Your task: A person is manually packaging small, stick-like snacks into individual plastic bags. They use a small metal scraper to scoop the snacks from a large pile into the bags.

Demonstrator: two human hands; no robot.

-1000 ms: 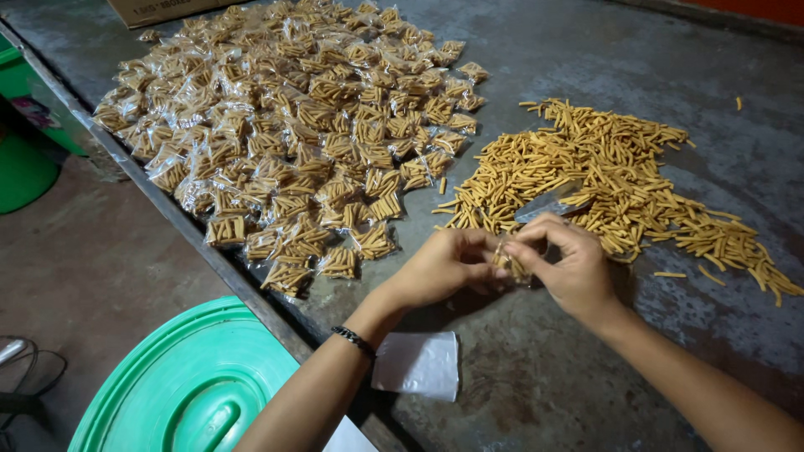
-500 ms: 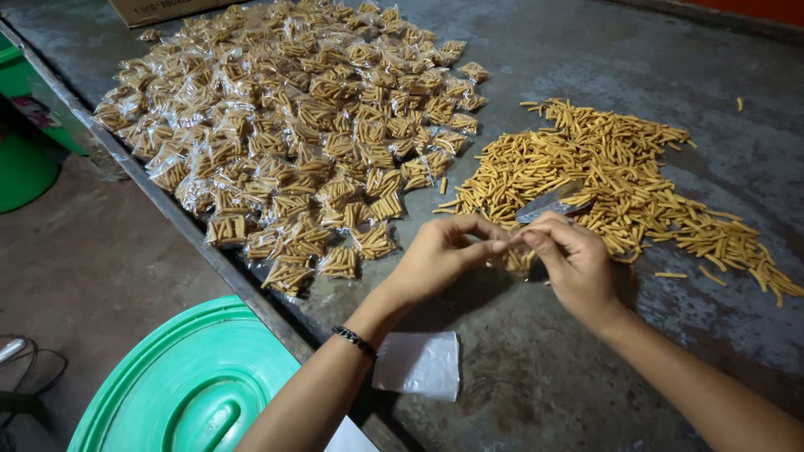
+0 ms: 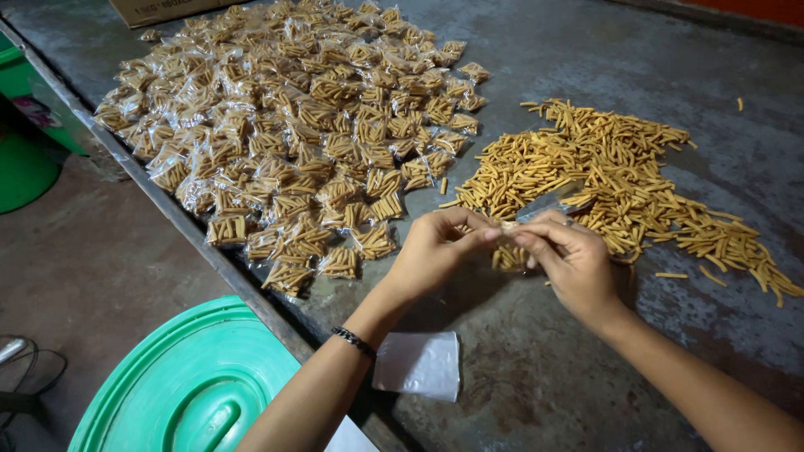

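— Snack packet, where is it?
— Between both hands, just above the grey table, near the loose stick pile. The left hand and right hand pinch its clear top from either side, fingertips closed on it.
— Which way does it point?
— Top towards the hands, sticks hanging down; its long axis seems roughly upright, though mostly hidden.
— Other packages?
— Filled packets, small and clear with tan sticks, spread across the table's left. A brown cardboard box sits at the far edge, a white bag stack by the left wrist, a green lid below.
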